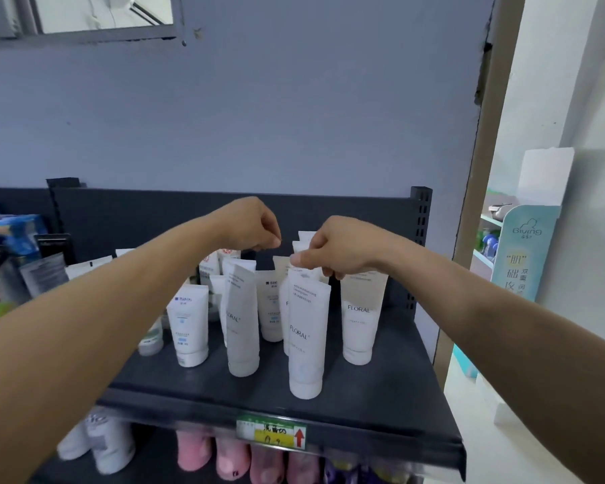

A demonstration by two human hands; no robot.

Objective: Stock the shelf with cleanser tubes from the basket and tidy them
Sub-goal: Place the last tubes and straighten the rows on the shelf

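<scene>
Blue-grey wall [259, 117] fills the back, scuffed, with small marks. Top left is a grey-framed window [102, 33] with bright white behind the glass. A beige post [486, 169] runs down the wall's right edge, chipped near the top. Past it is a white wall [591, 99] and a pale floor [468, 413] — evenly lit. A teal cardboard display stand [524, 253] stands against that wall. The dark shelf [364, 406] has a perforated upright [420, 218] at its back right corner — matte, no glare.
</scene>
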